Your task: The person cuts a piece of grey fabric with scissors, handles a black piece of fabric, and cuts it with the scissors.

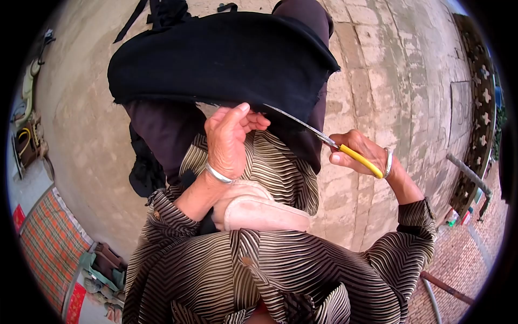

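Observation:
A black cloth [216,59] with a frayed near edge lies across my lap, over dark trousers. My right hand [359,151] grips scissors [360,160] by the yellow handle, and their long metal blade runs along the cloth's near edge toward my left hand. My left hand [229,137] is at that edge, thumb against the cloth and fingers curled beneath; the exact pinch is partly hidden. Just past its fingers lies the tip of the blade. A bracelet circles each wrist.
A pale pink padded piece [264,213] rests against my striped shirt. More black cloth [144,164] hangs by my left leg, with black strips [162,13] beyond my lap. A plaid cloth [56,227] lies at left. A metal pipe [469,173] juts out at right.

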A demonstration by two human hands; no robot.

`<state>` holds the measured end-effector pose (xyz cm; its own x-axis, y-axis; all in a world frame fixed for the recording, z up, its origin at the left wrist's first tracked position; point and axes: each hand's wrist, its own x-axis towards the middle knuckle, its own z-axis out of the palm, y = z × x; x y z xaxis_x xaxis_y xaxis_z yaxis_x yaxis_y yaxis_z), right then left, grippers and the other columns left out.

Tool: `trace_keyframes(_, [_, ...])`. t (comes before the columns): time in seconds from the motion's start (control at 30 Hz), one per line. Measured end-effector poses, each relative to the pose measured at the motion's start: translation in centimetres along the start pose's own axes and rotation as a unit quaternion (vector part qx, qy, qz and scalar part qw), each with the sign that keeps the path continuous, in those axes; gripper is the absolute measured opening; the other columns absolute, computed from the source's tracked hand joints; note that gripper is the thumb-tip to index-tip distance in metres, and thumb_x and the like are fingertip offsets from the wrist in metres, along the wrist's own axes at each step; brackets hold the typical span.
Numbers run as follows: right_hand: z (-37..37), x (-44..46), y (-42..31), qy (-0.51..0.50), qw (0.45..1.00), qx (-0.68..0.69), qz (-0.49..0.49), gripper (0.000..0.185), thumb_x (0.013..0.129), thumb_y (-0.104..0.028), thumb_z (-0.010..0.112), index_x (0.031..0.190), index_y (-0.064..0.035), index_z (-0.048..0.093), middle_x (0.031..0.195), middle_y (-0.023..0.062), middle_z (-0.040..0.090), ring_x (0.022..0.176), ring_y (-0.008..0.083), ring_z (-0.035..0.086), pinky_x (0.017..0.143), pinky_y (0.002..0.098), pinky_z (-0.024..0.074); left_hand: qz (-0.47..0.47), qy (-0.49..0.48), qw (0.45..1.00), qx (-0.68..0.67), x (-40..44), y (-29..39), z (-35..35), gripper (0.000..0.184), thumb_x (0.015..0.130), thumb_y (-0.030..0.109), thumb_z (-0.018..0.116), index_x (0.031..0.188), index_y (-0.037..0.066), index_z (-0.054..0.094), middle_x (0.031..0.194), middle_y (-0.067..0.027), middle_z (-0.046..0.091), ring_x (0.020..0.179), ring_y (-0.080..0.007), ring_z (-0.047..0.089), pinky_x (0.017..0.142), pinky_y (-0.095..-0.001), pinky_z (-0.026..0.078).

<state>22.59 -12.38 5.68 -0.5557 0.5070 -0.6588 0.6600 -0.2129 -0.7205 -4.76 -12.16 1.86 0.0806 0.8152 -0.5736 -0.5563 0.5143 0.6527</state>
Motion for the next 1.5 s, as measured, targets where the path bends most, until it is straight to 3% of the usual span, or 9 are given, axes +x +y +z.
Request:
trace_keyframes(0.2, [0.3, 0.1, 0.5, 0.001, 1.0, 0.0, -0.001, 0.071, 0.086, -0.068, 0.05, 0.076, 0.0029, 0.053, 0.058, 0.0089, 0.043, 0.053, 0.0197, 0.044, 0.054, 0.0358, 0.0406, 0.022, 0.034, 0.999, 0.018, 0.1, 0.1, -0.1, 0.017, 0.089, 0.015, 0.063, 0.078, 0.003, 0.058, 0.075, -0.0122, 0.065, 0.072, -0.0224, 0.066, 0.071, -0.0357, 0.053])
trace_keyframes(0.43, [0.3, 0.0, 0.0, 0.007, 1.0, 0.018, -0.004, 0.073, 0.084, -0.07, 0.05, 0.076, 0.0023, 0.053, 0.06, 0.0094, 0.047, 0.054, 0.02, 0.047, 0.054, 0.0352, 0.0417, -0.021, -0.048, 0.999, 0.004, 0.4, -0.3, -0.1, 0.013, 0.088, 0.012, 0.064, 0.089, -0.001, 0.064, 0.081, -0.0111, 0.066, 0.069, -0.0192, 0.063, 0.071, -0.0314, 0.05])
trace_keyframes(0.77, [0.4, 0.0, -1.0, -0.007, 1.0, 0.019, 0.0, 0.074, 0.078, -0.074, 0.055, 0.075, -0.0004, 0.05, 0.06, 0.007, 0.045, 0.055, 0.0202, 0.047, 0.054, 0.034, 0.042, -0.041, -0.031, 0.998, 0.025, 0.4, -0.4, 0.2, 0.01, 0.086, 0.008, 0.066, 0.082, 0.0, 0.06, 0.082, -0.013, 0.067, 0.07, -0.0188, 0.063, 0.071, -0.0318, 0.051])
trace_keyframes(1.03, [0.3, 0.5, -0.7, -0.045, 0.999, 0.002, -0.005, 0.079, 0.077, -0.079, 0.051, 0.085, -0.0002, 0.047, 0.067, 0.0056, 0.046, 0.058, 0.0184, 0.048, 0.054, 0.033, 0.0414, -0.019, -0.012, 0.999, 0.036, -0.2, -0.5, 0.0, 0.011, 0.085, 0.007, 0.064, 0.086, -0.003, 0.062, 0.083, -0.0131, 0.068, 0.072, -0.0187, 0.064, 0.072, -0.0306, 0.052])
trace_keyframes(1.37, [0.4, 0.9, -0.4, -0.037, 0.998, 0.047, -0.008, 0.082, 0.076, -0.082, 0.048, 0.083, -0.0002, 0.049, 0.068, 0.0053, 0.045, 0.061, 0.0184, 0.047, 0.057, 0.0333, 0.0409, 0.016, -0.022, 0.997, 0.076, -0.2, -0.6, 0.2, 0.013, 0.086, 0.008, 0.063, 0.088, -0.005, 0.061, 0.081, -0.0159, 0.068, 0.066, -0.0197, 0.066, 0.069, -0.0302, 0.054])
trace_keyframes(1.5, [0.8, 1.2, 0.0, -0.012, 0.999, 0.012, -0.031, 0.08, 0.081, -0.079, 0.044, 0.077, 0.001, 0.05, 0.061, 0.0082, 0.044, 0.058, 0.021, 0.049, 0.055, 0.0352, 0.0424, 0.013, -0.027, 0.996, 0.079, -0.3, -0.5, 0.1, 0.011, 0.087, 0.006, 0.062, 0.087, -0.005, 0.06, 0.081, -0.0165, 0.068, 0.066, -0.02, 0.066, 0.069, -0.0307, 0.054])
